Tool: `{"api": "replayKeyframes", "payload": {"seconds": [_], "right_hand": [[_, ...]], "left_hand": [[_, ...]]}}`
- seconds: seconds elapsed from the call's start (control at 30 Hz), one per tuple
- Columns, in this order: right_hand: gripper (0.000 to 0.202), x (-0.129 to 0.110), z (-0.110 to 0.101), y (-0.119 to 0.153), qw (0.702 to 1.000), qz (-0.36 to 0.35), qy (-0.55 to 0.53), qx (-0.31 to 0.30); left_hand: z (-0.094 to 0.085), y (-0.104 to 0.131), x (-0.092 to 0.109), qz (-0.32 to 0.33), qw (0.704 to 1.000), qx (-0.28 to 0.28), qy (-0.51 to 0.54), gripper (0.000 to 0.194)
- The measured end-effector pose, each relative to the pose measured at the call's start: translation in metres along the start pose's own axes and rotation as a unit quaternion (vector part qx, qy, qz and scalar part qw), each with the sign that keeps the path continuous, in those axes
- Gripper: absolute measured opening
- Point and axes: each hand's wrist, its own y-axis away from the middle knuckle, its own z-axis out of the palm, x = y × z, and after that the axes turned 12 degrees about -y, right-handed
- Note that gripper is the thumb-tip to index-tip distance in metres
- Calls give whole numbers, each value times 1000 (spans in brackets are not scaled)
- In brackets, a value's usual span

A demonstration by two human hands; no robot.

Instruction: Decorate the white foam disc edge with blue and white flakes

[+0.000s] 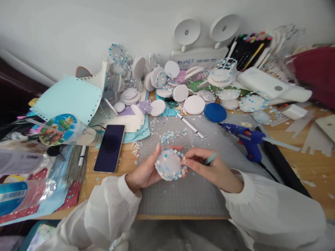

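Observation:
My left hand (148, 171) is closed around a white disc (169, 163) from its left side and underneath. Small blue and white stars line the disc's rim, and its middle is plain white. At the right rim, the thumb and forefinger of my right hand (208, 167) are pinched together among the stars. What they pinch is too small to make out. A teal strip (210, 158) shows by the curled fingers of that hand. Both hands are above a grey cutting mat (183, 202). Loose little stars (167, 137) lie just beyond the disc.
A blue glue gun (246, 137) lies to the right, its cord trailing nearer. Behind are a white pen (190, 125), a blue round lid (215, 112) and several white discs (194, 104). A phone (110, 148), a plastic cup (68, 129) and a bottle (26, 195) are left.

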Motion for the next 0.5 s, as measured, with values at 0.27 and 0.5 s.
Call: {"api": "replayKeyframes", "payload": {"seconds": [0.27,0.5], "right_hand": [[21,5,6,0,1000,9,7,3],[22,12,4,-4,999,31,29,21]], "left_hand": [[1,1,-3,24,996,24,-87,53],[1,1,0,21,994,54,-88,55]]}}
